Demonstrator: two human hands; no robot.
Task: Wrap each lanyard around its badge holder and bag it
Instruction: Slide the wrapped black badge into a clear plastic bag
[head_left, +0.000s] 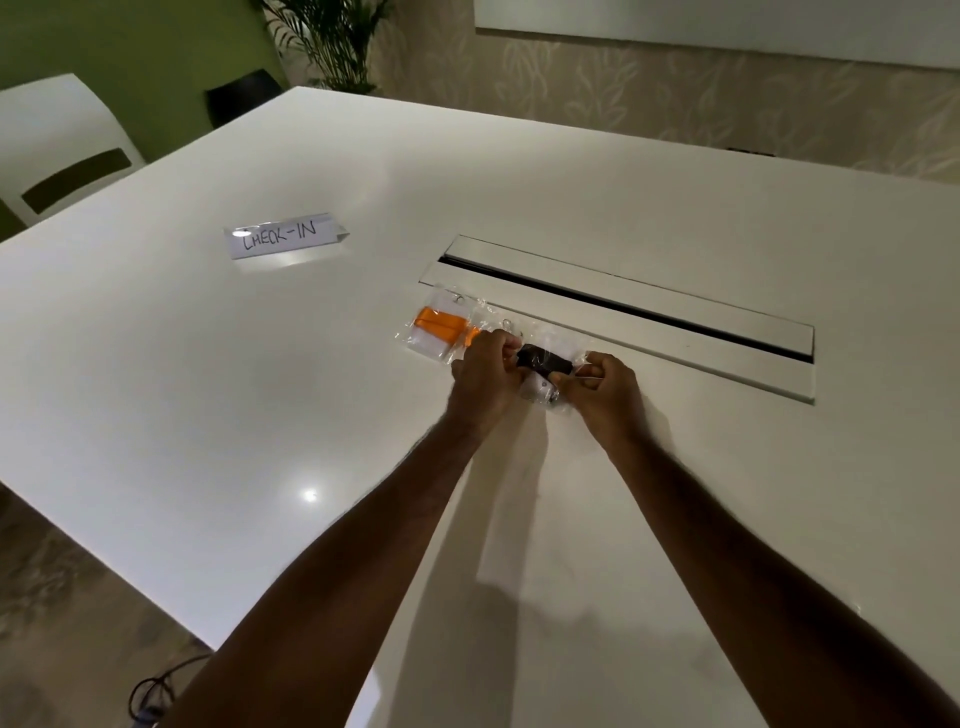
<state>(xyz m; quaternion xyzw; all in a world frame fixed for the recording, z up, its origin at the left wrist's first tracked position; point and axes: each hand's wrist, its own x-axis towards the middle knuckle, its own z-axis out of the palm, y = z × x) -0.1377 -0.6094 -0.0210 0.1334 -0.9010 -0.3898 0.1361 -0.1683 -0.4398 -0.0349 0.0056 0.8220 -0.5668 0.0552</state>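
— On the counter (260, 389), beside our left hand (485, 371), the orange lanyard bundle (439, 322) is lying bagged already.
— And we're holding the black lanyard bundle (543, 361) between both hands, right hand (605, 387) too, fingers pinching its clear bag (540, 389), probably closing it; the seal is hard to see.

Glossy white table (260, 415) reflecting light, thin clear plastic bags (441, 338) crinkling and shining, black cloth lanyard (543, 361), orange cloth lanyard (439, 319), matt paper sign (283, 236)
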